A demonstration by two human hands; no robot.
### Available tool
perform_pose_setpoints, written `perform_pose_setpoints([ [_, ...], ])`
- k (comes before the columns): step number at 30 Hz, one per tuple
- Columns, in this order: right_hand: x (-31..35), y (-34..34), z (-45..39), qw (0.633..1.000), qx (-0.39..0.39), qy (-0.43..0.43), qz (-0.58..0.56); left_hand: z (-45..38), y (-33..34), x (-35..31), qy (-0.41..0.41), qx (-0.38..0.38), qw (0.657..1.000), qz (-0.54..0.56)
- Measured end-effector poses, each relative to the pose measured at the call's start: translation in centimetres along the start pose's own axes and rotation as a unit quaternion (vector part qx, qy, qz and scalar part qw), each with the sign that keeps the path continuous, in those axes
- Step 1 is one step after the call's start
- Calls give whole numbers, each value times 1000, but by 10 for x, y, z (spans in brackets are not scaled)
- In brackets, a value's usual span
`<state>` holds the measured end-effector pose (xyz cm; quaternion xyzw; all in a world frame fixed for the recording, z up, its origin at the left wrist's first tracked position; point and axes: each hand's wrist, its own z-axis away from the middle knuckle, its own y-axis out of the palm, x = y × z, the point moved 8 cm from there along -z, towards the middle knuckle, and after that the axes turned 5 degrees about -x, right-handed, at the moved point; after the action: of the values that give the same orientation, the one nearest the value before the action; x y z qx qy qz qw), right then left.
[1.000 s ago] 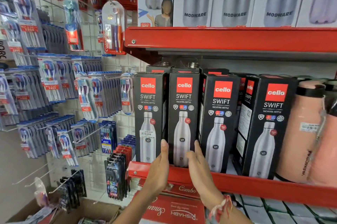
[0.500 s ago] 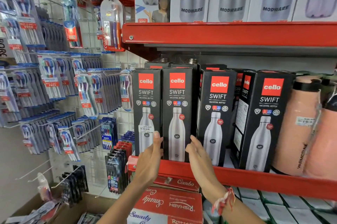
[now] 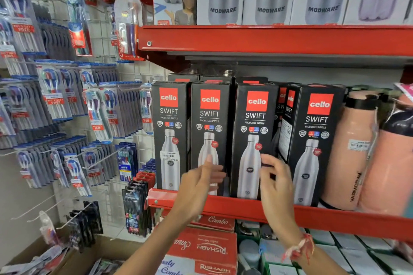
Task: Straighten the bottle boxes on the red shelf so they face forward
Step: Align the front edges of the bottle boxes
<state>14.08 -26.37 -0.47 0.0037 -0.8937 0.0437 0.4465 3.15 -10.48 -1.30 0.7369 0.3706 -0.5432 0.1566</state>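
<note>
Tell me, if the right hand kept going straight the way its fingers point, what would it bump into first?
Probably the third black bottle box from the left. The right hand reaches forward with its fingers curled toward that box's right edge, and nothing seems to lie between, though depth is hard to judge.

Red shelf (image 3: 245, 208) carries black bottle boxes (image 3: 253, 138) — pink flasks (image 3: 348, 151) rightward.
</note>
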Motion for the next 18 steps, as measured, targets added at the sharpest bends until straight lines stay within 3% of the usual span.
perform_pose_setpoints([
  [4,-32,1,-3,997,38,64,33,7,46,2,-17,78,997,-20],
  [10,-48,23,15,961,220,163,30,10,70,17,-51,61,996,-31],
  [18,-34,9,17,954,250,143,84,9,62,18,-34,48,998,-27],
])
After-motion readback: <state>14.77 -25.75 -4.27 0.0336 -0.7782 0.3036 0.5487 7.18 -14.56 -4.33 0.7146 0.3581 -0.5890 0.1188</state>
